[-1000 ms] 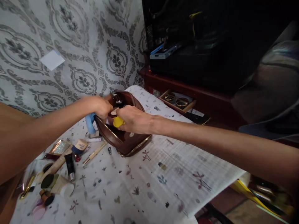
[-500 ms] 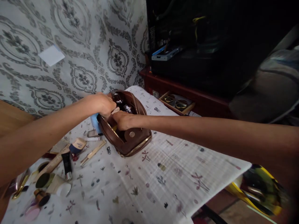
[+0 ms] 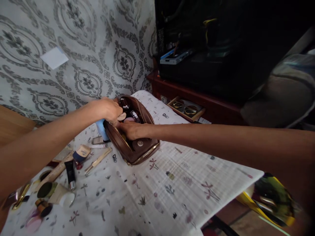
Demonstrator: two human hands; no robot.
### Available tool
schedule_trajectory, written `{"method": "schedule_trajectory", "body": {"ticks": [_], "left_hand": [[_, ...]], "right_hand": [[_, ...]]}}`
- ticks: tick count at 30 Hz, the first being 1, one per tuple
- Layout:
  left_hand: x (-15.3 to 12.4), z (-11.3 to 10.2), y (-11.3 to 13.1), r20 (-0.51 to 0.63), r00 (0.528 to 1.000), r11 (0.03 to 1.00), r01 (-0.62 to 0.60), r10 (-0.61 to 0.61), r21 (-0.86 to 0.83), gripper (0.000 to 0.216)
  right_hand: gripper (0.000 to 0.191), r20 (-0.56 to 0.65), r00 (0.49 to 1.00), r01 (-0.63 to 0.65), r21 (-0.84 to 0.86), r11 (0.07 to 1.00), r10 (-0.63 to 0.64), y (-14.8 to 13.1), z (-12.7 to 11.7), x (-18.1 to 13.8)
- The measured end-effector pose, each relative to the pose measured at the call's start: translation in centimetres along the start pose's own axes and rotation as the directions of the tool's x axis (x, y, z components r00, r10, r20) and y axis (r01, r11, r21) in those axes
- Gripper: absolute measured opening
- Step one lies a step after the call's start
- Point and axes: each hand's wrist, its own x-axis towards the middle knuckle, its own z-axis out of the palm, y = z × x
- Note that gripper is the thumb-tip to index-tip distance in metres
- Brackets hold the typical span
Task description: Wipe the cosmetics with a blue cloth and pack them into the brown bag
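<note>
A brown leather cosmetic bag stands open on the patterned tablecloth, with small jars and tubes showing inside. My left hand is closed on the bag's near-left rim and holds the mouth apart. My right hand reaches in from the right, its fingers curled down into the opening and partly hidden. The yellow item it carried is out of sight.
Cosmetics lie scattered at the left: a blue bottle, a black tube, a gold stick, a round compact. A wooden tray with jars sits behind, under a dark cabinet. The table's edge runs at the right.
My right hand has pushed the yellow item down into the bag, and it no longer shows. My left hand has kept its hold on the rim.
</note>
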Motion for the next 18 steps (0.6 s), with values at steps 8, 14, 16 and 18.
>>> {"method": "schedule_trajectory", "body": {"ticks": [8,14,16,18], "left_hand": [[-0.6,-0.2,-0.9,0.002,1.000,0.993,-0.021,0.021,-0.120,0.049],[-0.6,-0.1,-0.9,-0.025,0.999,0.994,-0.022,0.020,-0.107,0.041],[-0.7,-0.2,-0.8,-0.021,1.000,0.995,-0.022,0.020,-0.101,0.042],[-0.9,-0.2,-0.7,-0.019,1.000,0.994,-0.025,0.023,-0.106,0.043]], "right_hand": [[0.053,0.057,0.998,-0.036,-0.013,0.999,0.037,-0.7,-1.3,-0.5],[0.061,-0.002,0.999,-0.045,-0.034,0.998,0.045,-0.3,-0.5,-0.2],[0.062,-0.004,0.998,-0.058,-0.041,0.998,0.058,-0.3,-0.4,-0.2],[0.062,0.003,0.999,-0.047,-0.046,0.998,0.047,-0.4,-0.5,-0.2]]}}
